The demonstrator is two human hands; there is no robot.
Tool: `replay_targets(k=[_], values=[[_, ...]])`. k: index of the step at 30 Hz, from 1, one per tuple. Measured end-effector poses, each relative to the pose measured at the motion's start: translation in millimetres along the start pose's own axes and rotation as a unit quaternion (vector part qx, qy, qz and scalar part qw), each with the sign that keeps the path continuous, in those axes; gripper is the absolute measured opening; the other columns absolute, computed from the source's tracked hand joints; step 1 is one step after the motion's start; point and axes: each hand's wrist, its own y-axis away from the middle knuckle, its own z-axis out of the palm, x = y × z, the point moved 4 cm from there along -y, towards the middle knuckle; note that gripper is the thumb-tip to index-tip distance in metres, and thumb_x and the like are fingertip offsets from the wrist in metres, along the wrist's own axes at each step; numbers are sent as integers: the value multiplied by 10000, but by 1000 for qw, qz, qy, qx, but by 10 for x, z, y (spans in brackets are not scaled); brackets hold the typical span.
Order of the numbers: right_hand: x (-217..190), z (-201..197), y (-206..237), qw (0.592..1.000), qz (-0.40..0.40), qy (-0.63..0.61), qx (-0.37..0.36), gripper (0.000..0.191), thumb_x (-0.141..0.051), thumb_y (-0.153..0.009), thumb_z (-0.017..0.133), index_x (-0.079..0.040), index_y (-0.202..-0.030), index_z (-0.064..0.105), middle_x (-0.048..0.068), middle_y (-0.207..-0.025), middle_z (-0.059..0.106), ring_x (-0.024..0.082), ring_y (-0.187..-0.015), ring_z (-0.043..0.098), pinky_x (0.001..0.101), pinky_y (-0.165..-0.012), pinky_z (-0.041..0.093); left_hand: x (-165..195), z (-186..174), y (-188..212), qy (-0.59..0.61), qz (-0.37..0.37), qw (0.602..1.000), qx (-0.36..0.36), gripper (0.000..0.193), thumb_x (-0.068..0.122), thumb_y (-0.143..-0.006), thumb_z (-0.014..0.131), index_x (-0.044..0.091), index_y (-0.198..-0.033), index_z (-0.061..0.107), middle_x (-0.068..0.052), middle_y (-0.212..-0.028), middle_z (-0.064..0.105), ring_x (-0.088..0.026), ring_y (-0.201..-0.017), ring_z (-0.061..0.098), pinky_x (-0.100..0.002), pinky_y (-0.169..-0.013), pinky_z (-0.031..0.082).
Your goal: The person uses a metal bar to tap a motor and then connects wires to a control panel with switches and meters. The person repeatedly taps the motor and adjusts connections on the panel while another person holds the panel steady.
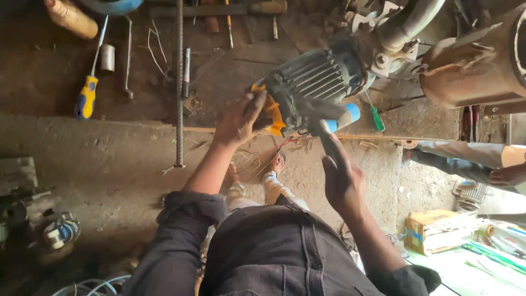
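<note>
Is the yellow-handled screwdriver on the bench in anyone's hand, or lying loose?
Lying loose. The yellow-handled screwdriver rests flat on the bench, away from both hands; the left hand is on the finned motor instead.

Left hand [241,120] fingertips hidden behind orange end cover [271,115] of finned motor [315,82]. Right hand [342,181] motion-blurred; held tool's blue-white handle [342,118] smeared, tip not visible. Rusty drum [476,66] cut by right edge. Another person's hand [507,175] partly out of frame. Bottom-left corner too dark to read.
</note>
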Motion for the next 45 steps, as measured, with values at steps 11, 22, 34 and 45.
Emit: replay_targets(k=[11,22,34,45], values=[[525,-89,765,988,149,20,21,483,-164,-1030,592,-109,-1504,512,120,-744,626,164,-594,591,336,-579,494,-268,-258,320,109,-387,912,-76,617,483,-987,629,48,-1423,587,-224,-1023,731,-371,-869,727,-441,-751,583],[654,-62,829,992,119,13,27,484,-177,-1034,613,-126,-1505,513,148,-791,669,195,-616,624,348,-592,511,-21,-94,-83,-84,60,995,1,261,94,-999,616,-54,-1213,640,-270,-1411,581,-388,-1017,723,-451,-838,599],[551,149,754,998,55,15,-7,537,-164,-965,694,-112,-1477,541,174,-857,714,296,-706,720,408,-626,553,148,-137,-60,-112,-19,991,-66,533,281,-904,663,-38,-1316,551,-223,-1563,418,-406,-1288,581,-496,-1038,518],[434,1,649,939,-262,177,-136,665,-33,-789,695,-312,-1388,618,19,-844,606,179,-669,633,347,-549,546,172,-16,74,-43,-23,998,34,658,69,-996,751,-37,-1550,412,-189,-1649,372,-360,-1479,521,-376,-1233,502]])
